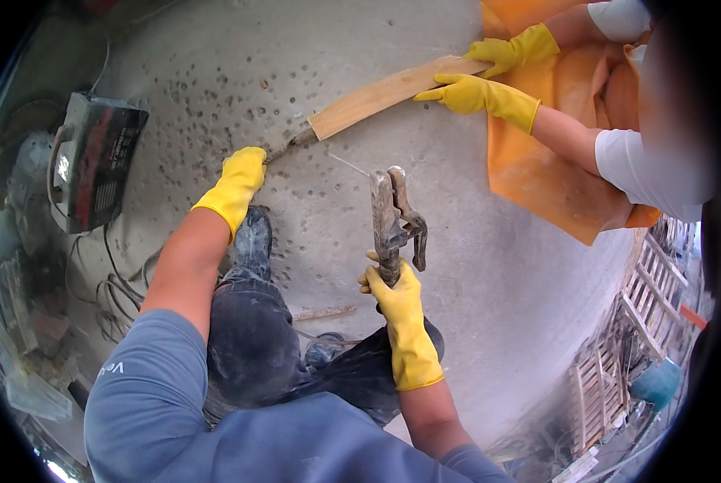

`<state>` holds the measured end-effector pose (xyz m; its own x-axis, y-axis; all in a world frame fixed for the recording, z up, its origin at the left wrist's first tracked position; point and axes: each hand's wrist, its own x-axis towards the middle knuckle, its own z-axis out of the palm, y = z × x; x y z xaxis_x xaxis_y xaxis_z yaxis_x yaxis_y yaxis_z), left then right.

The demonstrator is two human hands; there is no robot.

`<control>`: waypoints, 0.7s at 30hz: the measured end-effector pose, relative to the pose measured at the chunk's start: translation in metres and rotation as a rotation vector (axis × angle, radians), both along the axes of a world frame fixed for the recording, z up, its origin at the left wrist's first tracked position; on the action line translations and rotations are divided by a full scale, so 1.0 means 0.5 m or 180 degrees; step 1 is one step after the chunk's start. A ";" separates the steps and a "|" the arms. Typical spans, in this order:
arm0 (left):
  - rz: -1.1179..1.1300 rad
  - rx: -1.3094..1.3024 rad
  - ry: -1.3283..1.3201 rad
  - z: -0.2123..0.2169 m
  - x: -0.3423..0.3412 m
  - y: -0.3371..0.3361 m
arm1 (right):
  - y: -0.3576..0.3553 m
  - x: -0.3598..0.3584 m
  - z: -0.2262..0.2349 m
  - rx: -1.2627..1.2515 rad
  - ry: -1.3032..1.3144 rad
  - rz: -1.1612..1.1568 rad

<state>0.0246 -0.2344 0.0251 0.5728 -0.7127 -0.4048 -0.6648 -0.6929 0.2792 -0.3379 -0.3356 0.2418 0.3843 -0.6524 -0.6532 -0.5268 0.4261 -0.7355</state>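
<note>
My right hand [397, 310], in a yellow rubber glove, is closed round the handle of a worn welding electrode holder [386, 213]. A thin welding rod [349, 166] sticks out of its jaws toward the upper left. My left hand [236, 187], gloved alike, is closed on the near end of a narrow rusty metal bar [290, 146] low over the floor. The bar's far end meets the tip of a wooden board [393, 95]. A co-worker's two yellow-gloved hands [489, 80] hold that board at its other end, on the upper right.
A black and red welding machine [103, 165] stands at the left, with cables [113, 290] beside it. The concrete floor [473, 266] is pitted. An orange apron [529, 177] covers the co-worker. Wooden pallets [618, 354] lie right; a rusty strip [324, 311] lies near my feet.
</note>
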 end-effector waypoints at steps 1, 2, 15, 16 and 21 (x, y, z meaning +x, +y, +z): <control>-0.0007 -0.0112 -0.0052 -0.014 0.003 0.007 | 0.002 -0.001 -0.003 -0.0005 0.0002 0.0010; -0.0014 -0.0225 -0.0099 -0.016 0.003 0.008 | 0.002 -0.003 -0.006 -0.0012 0.0011 0.0020; 0.0118 -0.0475 -0.0115 -0.022 -0.019 0.010 | 0.006 0.008 -0.001 -0.0012 0.0158 0.0177; 0.0136 -0.0379 -0.0037 -0.021 -0.020 0.003 | 0.005 0.006 -0.002 0.0000 0.0152 0.0170; 0.0081 -0.0119 -0.0218 -0.033 -0.019 -0.005 | 0.003 0.005 -0.007 -0.0011 0.0158 0.0201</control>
